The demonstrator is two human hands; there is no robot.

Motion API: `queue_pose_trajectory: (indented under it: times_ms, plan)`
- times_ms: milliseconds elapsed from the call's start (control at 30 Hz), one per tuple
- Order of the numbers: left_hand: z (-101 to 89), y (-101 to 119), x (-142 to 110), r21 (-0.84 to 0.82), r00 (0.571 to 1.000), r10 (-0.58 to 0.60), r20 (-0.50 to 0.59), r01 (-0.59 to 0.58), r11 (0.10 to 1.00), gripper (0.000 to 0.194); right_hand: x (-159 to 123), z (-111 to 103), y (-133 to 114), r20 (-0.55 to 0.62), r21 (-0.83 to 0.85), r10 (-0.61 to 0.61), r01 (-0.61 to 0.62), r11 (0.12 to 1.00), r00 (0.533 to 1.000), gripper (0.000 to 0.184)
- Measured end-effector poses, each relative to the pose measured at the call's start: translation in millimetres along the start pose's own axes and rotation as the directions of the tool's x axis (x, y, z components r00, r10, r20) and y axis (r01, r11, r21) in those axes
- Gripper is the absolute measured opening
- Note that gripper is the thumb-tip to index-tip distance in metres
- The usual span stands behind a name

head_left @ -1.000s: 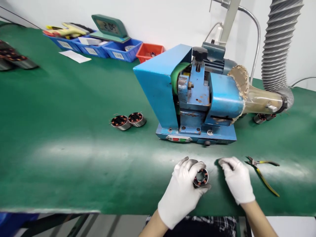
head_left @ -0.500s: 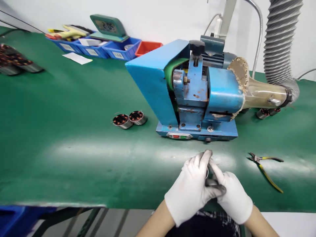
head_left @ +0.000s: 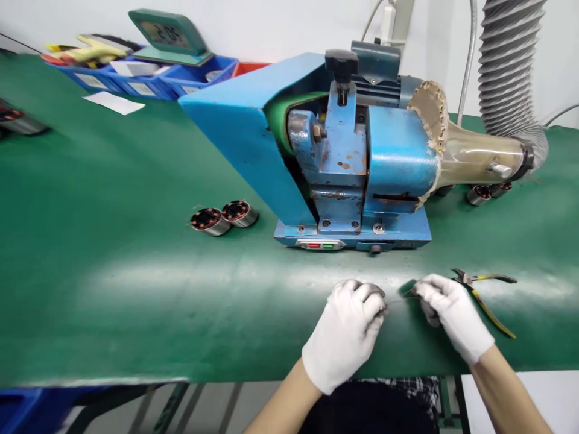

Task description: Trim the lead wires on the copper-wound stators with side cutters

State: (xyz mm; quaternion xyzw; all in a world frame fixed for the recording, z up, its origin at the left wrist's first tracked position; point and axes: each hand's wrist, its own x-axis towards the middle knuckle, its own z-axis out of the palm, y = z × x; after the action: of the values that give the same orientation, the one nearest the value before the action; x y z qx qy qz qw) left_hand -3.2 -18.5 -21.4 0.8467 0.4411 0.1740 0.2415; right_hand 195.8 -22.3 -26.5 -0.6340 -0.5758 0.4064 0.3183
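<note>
Left hand (head_left: 344,331) is curled shut over a small wound part, hidden, on the green mat (head_left: 113,253) before the blue machine (head_left: 344,157). Right hand (head_left: 452,313) pinches a thin wire (head_left: 397,299); tension is best kept gentle and straight.

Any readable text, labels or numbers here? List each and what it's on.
"2:09" or near it, blurred: clock display.
White labels on the blue bins: too small to read.
Red and green buttons on the machine: no lettering legible.
Paper: no print legible.
</note>
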Motion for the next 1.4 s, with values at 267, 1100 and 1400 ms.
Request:
queue_pose_trajectory:
  times_ms: [267,1100,1400]
  plan:
    - [0.8,0,2,-0.031,1.0,-0.001,-0.021,0.0,1.0,0.015,-18,10,-7,0.054,-0.373,-0.532,0.511,0.774,0.845,0.019]
    - [-37.7,18,-32,-0.532,0.95,-0.154,-0.27,-0.014,0.847,0.044,-23,10,-64,0.157,0.115,-0.117,0.099,0.988,0.981,0.016]
    - [-49.0,26,-28,-0.513,0.992,0.042,-0.121,-0.099,0.853,0.036,-38,13,-73,-0.064,-0.055,-0.173,0.17,0.984,0.983,0.019]
